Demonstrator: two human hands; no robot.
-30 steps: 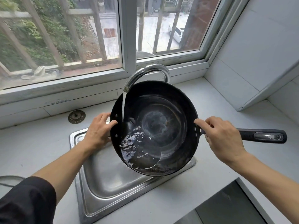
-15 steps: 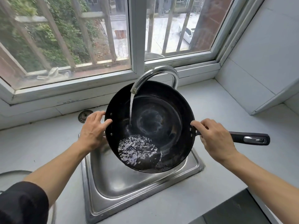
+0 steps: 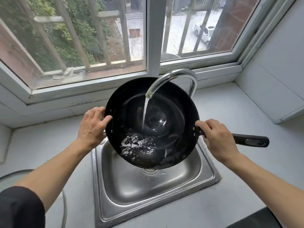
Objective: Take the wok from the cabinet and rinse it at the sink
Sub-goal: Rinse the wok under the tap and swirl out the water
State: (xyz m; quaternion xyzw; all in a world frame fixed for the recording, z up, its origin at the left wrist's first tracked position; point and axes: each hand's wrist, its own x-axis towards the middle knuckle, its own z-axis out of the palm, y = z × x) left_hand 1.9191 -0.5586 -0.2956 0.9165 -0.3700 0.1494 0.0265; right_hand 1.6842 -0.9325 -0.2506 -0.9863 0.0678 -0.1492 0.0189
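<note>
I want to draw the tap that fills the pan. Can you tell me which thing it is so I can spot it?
Find the big window, then look just below its sill to the steel sink set in the grey counter. The tap is the shiny silver pipe that rises behind the black wok and curves over it. It is the only thing with water pouring from its end.

A black wok was held tilted over the steel sink, both hands on it — the left hand gripped the small side handle at the rim, the right hand closed around the base of the long black handle. Water ran from the curved chrome faucet into the wok and pooled at its lower edge. The grey table surrounded the sink below a barred window.
</note>
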